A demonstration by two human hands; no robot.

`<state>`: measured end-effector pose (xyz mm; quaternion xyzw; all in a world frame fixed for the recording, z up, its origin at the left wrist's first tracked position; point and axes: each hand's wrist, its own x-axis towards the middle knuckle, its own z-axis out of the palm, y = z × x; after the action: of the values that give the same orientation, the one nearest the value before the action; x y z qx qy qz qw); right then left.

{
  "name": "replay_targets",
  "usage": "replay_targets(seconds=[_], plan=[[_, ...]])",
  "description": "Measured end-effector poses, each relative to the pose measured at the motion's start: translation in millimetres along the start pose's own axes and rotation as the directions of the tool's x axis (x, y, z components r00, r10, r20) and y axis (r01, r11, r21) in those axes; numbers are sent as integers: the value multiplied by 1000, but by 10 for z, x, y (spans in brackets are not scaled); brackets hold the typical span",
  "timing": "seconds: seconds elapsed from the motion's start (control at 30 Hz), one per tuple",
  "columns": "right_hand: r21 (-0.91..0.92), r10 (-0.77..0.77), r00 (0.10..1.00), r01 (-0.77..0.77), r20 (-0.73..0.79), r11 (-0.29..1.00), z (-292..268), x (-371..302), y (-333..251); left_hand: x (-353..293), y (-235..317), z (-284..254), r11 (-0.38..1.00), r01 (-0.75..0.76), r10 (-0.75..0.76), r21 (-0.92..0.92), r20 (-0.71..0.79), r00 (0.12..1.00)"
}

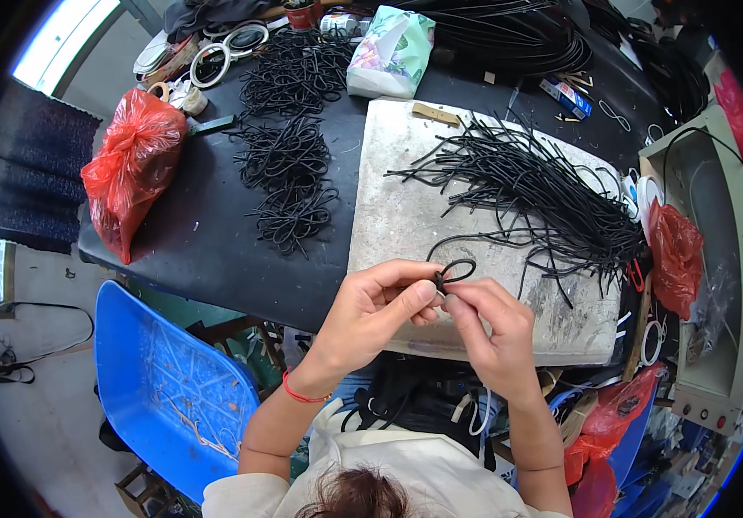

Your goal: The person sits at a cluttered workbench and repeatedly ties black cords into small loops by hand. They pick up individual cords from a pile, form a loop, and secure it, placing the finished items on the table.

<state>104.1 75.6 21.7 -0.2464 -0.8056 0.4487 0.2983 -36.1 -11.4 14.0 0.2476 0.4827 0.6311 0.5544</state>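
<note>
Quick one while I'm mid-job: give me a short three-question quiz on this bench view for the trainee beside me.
1. True or false: both hands pinch the same black cord loop.
2. Where does the pile of loose straight cords lie? A) on the blue chair B) on the pale grey board C) in the red bag
3. Fill in: the left hand wears a ____ band at its wrist.

Key
1. True: left hand and right hand meet at the loop's base, above the pale grey board.
2. B.
3. Red: the wrist band.
</note>
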Motion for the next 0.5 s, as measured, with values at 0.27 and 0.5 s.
replay_targets(seconds=[0.27, 0.5], plan=[[339, 257, 962, -271, 88, 901, 47, -131, -33, -6, -107, -1, 991, -64, 77, 118, -113, 991], [560, 378, 918, -376, 117, 738, 62, -103, -22, -16, -111, 13, 996, -74, 67, -47, -142, 988]])
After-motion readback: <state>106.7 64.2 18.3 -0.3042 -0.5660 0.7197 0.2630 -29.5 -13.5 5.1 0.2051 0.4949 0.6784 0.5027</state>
